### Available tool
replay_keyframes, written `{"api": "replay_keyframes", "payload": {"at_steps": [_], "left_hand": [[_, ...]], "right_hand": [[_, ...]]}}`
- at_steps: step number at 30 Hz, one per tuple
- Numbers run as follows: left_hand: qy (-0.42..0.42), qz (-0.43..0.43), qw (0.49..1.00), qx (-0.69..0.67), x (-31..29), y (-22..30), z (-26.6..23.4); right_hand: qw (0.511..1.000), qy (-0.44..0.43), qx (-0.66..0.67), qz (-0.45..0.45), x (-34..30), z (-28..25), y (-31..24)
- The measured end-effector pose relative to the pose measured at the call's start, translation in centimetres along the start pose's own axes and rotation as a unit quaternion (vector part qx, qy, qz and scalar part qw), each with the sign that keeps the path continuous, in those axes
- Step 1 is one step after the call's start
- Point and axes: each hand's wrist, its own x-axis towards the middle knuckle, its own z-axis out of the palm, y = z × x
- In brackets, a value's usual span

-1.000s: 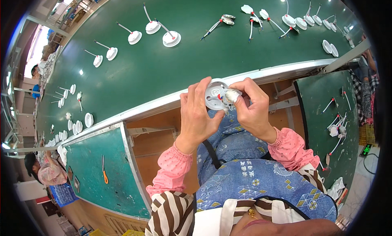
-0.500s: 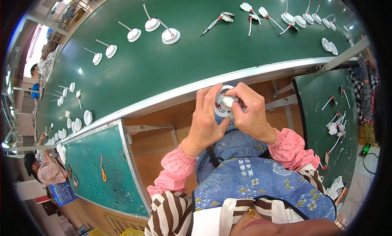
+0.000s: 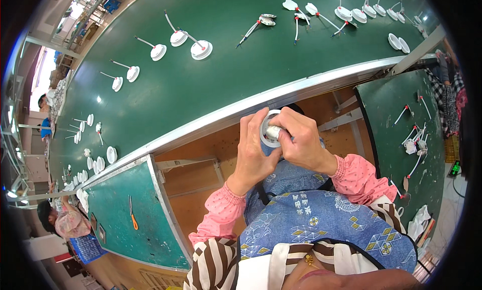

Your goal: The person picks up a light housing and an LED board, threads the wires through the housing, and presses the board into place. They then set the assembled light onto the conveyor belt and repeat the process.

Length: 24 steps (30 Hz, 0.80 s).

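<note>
Over my lap, just off the near edge of the green table, my left hand (image 3: 249, 152) grips a round white plastic housing (image 3: 263, 130) by its rim. The thumb and fingers of my right hand (image 3: 304, 142) are closed on a small crumpled white wad (image 3: 273, 132) inside the housing's opening. Whether the wad is cloth or paper I cannot tell. Most of the housing's inside is hidden by the wad and my fingers.
On the long green table (image 3: 221, 84) stand several white round fittings (image 3: 201, 49) with upright cables, plus wired discs (image 3: 267, 20). A side table (image 3: 130, 179) at left bears an orange-handled tool (image 3: 134, 221). Wired parts (image 3: 411, 145) lie on the right side table. Co-workers sit on both sides.
The housing has turned in my left hand, and my right fingers with the wad have moved slightly down and left over its opening. The whole view has shifted a little.
</note>
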Motion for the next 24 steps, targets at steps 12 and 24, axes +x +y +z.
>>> {"api": "replay_keyframes", "payload": {"at_steps": [12,24], "left_hand": [[-0.049,-0.149,0.945,-0.286,-1.0,-0.5,-0.5],[-0.08,-0.209,0.897,-0.381,-2.4,-2.3,-1.5]], "right_hand": [[1.0,-0.01,-0.007,0.006,-0.6,-1.0,0.6],[0.999,-0.014,0.035,0.023,-2.1,-1.8,-0.3]]}}
